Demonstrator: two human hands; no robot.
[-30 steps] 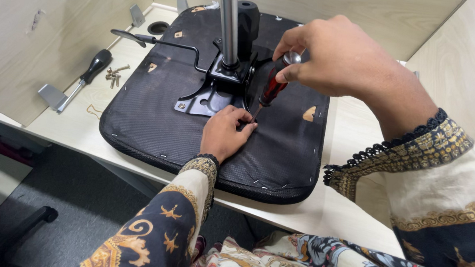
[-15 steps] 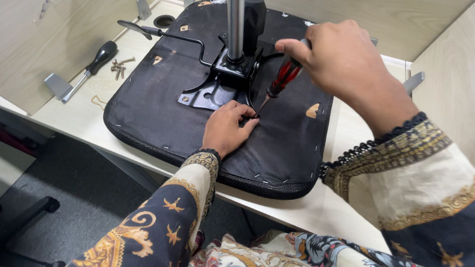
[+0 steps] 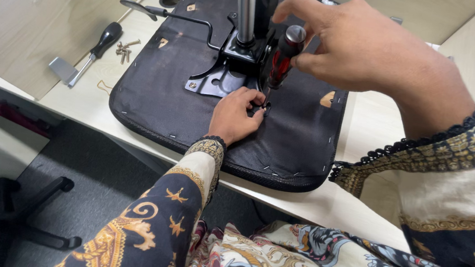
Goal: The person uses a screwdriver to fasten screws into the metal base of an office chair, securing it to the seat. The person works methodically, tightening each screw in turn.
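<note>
Pinching red screwdriver (image 3: 281,60) upright, R hand (image 3: 360,44); L hand (image 3: 233,113) grip clenched at tip.

The upturned seat base (image 3: 284,126) is covered in matt black woven cloth, stapled along its edge. Its mounting plate (image 3: 219,80) is dark painted metal; the column (image 3: 245,8) is bright, smooth metal. The screwdriver (image 3: 281,60) has a glossy red-and-black plastic handle with a metallic cap. The desk (image 3: 364,122) is smooth, pale wood-look laminate.
</note>
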